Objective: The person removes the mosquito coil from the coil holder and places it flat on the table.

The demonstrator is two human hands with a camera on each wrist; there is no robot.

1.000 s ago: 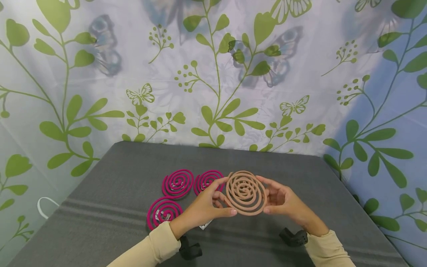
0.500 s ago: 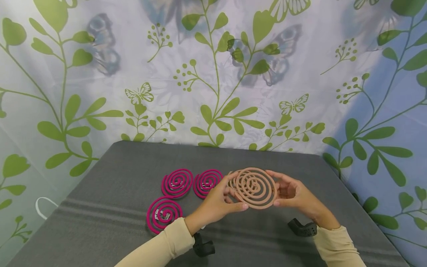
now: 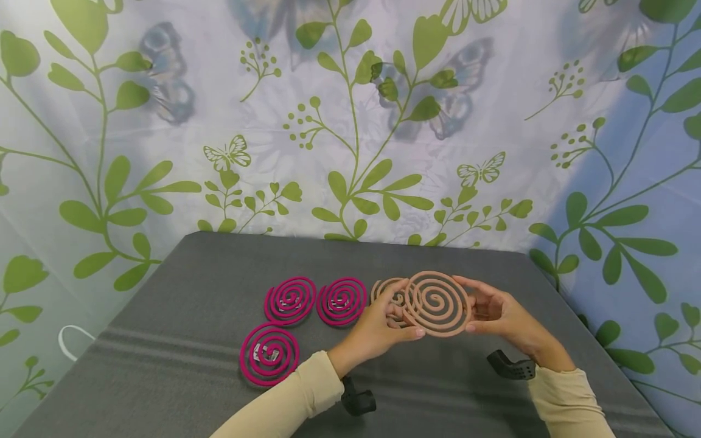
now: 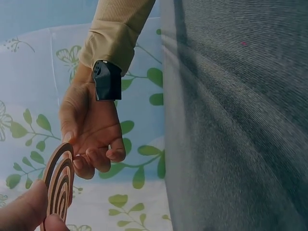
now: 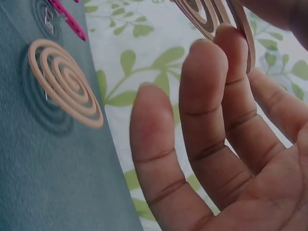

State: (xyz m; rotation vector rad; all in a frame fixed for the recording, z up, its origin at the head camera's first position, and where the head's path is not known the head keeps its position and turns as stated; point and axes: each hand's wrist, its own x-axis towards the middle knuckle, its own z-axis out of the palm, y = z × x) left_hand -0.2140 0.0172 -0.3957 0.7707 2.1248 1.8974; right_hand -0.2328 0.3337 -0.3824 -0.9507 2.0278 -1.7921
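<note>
Pinching a smooth tan mosquito coil (image 3: 435,298) by opposite edges in left hand (image 3: 375,328) and right hand (image 3: 505,316).
Holding the flat spiral between both, above a grey fabric-topped bench (image 3: 164,322), with a matching coil (image 5: 72,81) behind and three magenta coils (image 3: 292,297) farther left.

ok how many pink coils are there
3: rear left coil, rear right coil near the left hand, and front coil by the left sleeve. It might hide another.
</note>
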